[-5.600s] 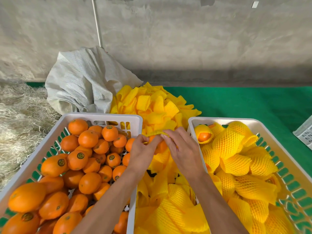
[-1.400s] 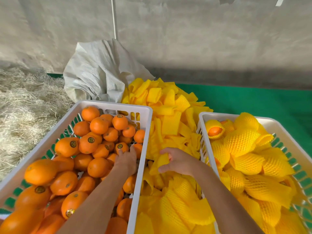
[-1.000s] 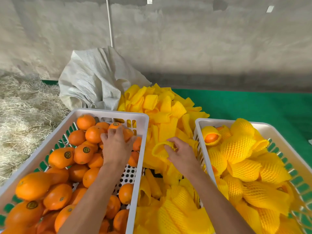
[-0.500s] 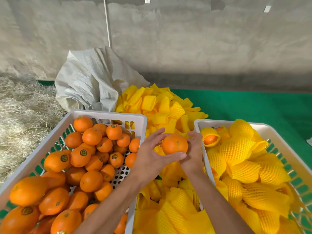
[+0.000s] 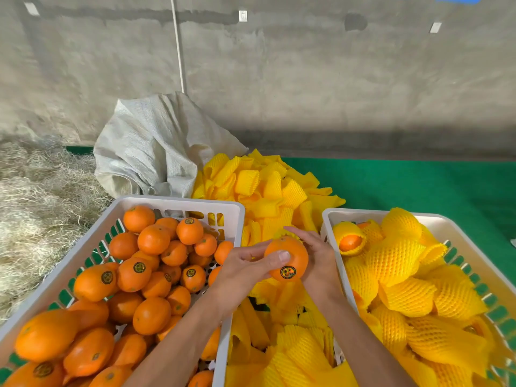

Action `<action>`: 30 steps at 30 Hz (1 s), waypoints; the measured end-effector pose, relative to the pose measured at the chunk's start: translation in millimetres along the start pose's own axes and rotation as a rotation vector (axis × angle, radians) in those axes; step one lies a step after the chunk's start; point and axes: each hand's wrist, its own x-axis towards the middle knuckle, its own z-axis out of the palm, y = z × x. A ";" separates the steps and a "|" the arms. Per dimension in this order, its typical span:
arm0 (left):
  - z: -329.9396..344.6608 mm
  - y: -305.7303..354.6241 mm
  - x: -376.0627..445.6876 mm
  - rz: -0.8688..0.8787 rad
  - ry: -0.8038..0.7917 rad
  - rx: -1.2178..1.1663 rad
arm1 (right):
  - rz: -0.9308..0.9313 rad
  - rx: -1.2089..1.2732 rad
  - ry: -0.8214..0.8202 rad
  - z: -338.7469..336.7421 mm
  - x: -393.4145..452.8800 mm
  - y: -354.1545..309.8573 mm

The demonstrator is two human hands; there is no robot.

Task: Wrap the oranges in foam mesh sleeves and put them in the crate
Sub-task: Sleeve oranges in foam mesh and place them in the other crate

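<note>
Between two crates, orange (image 5: 286,258) clamped by fingers of both hands, sticker toward camera.

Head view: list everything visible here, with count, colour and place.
Held round orange: one, orange, between both hands, a yellow sleeve edge behind it.
White plastic crate of bare oranges: one, left; many oranges.
White plastic crate of sleeved oranges: one, right; many, yellow.
Loose yellow foam mesh sleeves: a pile, between the crates.
White woven sack: one, behind left crate.
Straw: pale, far left.
Green mat: right.
Left hand: grips orange.
Right hand: holds orange.
</note>
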 end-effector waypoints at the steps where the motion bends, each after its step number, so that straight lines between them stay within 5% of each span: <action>1: 0.0 0.4 0.5 0.011 0.020 -0.015 | -0.028 -0.094 0.004 -1.1 0.7 0.6; 10: -15.6 7.9 3.7 0.159 0.354 -0.143 | -0.314 -0.642 -0.222 -13.2 -1.6 -11.2; 13: -17.3 5.4 3.0 0.250 0.453 0.079 | -0.257 -0.543 -0.189 -6.3 -9.1 -16.0; 18: -17.2 -7.4 3.9 0.307 0.359 0.559 | -0.141 -0.337 0.097 -1.1 -11.4 -18.9; 22: -11.2 -11.7 4.3 0.266 0.312 0.818 | -0.446 -0.664 0.083 1.9 -16.6 -17.9; 26: -10.3 -8.7 6.1 0.227 0.444 0.904 | -0.897 -1.074 0.139 7.1 -16.1 -18.1; 30: -14.3 -12.0 4.7 0.168 0.516 0.845 | -1.052 -1.178 0.070 17.5 -19.8 -18.3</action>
